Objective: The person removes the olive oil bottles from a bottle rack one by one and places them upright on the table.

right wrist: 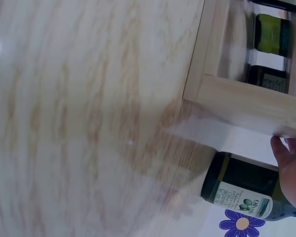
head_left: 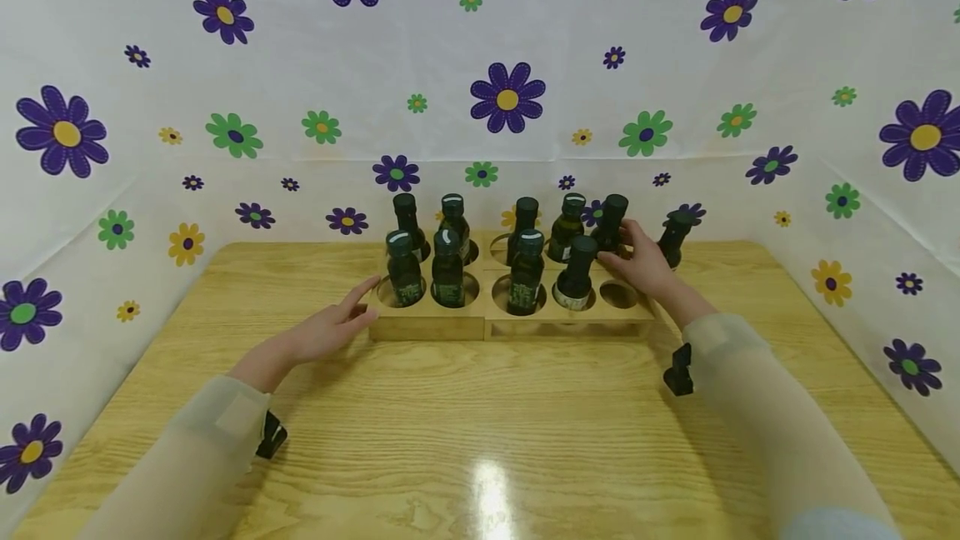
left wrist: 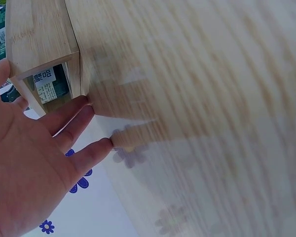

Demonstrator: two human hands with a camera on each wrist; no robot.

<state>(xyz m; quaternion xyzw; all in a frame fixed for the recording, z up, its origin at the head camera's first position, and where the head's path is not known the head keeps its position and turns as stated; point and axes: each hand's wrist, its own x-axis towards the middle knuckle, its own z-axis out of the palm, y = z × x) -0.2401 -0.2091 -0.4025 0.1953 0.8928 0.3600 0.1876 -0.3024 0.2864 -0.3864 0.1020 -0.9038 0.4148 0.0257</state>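
A wooden rack (head_left: 427, 328) with round holes stands at the back of the table and holds several dark green bottles. Beside its left end is my left hand (head_left: 326, 333), fingers extended; in the left wrist view the fingertips (left wrist: 84, 101) are against the end of the rack. At the back right hole my right hand (head_left: 641, 263) holds a dark bottle (head_left: 613, 215), with thumb and forefinger about it. Its lower fingers (right wrist: 281, 148) hang by the rack's right end in the right wrist view; the held bottle is out of that view.
One more bottle (head_left: 675, 238) stands on the table just right of the rack, its label (right wrist: 241, 199) showing in the right wrist view. The front right hole (head_left: 619, 295) has no bottle. A flowered white cloth (head_left: 450, 48) hangs behind the wooden table (head_left: 420, 432).
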